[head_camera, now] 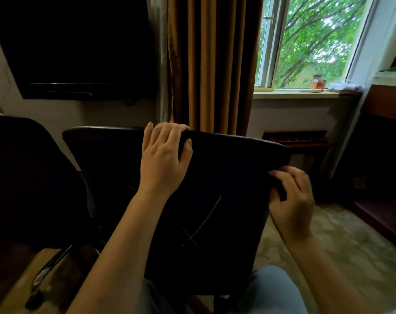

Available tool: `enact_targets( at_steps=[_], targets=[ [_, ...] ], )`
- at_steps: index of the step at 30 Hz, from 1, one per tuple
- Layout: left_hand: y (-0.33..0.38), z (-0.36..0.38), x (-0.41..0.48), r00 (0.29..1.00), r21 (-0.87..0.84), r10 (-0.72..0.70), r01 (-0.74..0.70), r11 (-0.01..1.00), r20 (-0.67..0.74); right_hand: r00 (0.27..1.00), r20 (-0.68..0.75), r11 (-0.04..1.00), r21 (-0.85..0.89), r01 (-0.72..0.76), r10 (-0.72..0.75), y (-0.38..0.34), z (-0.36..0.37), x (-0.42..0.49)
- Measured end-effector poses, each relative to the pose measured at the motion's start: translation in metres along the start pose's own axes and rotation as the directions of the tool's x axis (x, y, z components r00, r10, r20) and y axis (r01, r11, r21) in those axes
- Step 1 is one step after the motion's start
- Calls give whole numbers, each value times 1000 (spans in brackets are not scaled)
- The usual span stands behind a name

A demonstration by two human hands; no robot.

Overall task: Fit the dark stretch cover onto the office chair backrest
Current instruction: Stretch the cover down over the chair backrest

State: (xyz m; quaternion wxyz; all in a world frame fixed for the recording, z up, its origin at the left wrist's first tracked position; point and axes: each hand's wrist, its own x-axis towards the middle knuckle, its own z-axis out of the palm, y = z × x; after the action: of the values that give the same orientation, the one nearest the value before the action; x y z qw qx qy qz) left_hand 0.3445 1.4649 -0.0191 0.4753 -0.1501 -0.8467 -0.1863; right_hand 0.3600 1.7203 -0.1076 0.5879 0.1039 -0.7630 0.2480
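Right hand point(292, 198) pinches the dark cover point(233, 173) at the right edge of the backrest point(97, 152). Farther up, left hand point(164, 157) curls over the covered top edge, gripping it. The 2 hands look midway through pulling it on. Next, I judge, tug the fabric down both sides evenly.

- Left hand point(164, 159) and right hand point(294, 200), both bare.
- Forearms point(129, 234) uncovered right up to the near edge of view.
- Fingernails point(189, 141) trimmed short, with a natural sheen.
- Pale blue trousers point(276, 291) over the legs, near centre and right.
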Motion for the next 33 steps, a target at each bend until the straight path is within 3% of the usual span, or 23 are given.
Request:
enact_targets(
  at_steps=[10,18,22,26,33],
  targets=[
    [5,3,-6,998,39,54,-55,998,24,919,384,995,16,-101,87,28,2,-64],
    [0,13,-55,998,33,6,-8,999,63,991,73,988,96,-119,112,12,0,-42],
    [-9,35,-104,997,-7,-64,64,998,35,989,131,991,105,-81,67,22,30,-78],
    [-24,56,-153,989,-10,-109,111,994,104,975,221,994,97,-43,21,32,47,-123],
    [-41,84,-205,967,6,-166,168,986,196,975,206,996,-40,-73,80,32,57,-149]
  ],
)
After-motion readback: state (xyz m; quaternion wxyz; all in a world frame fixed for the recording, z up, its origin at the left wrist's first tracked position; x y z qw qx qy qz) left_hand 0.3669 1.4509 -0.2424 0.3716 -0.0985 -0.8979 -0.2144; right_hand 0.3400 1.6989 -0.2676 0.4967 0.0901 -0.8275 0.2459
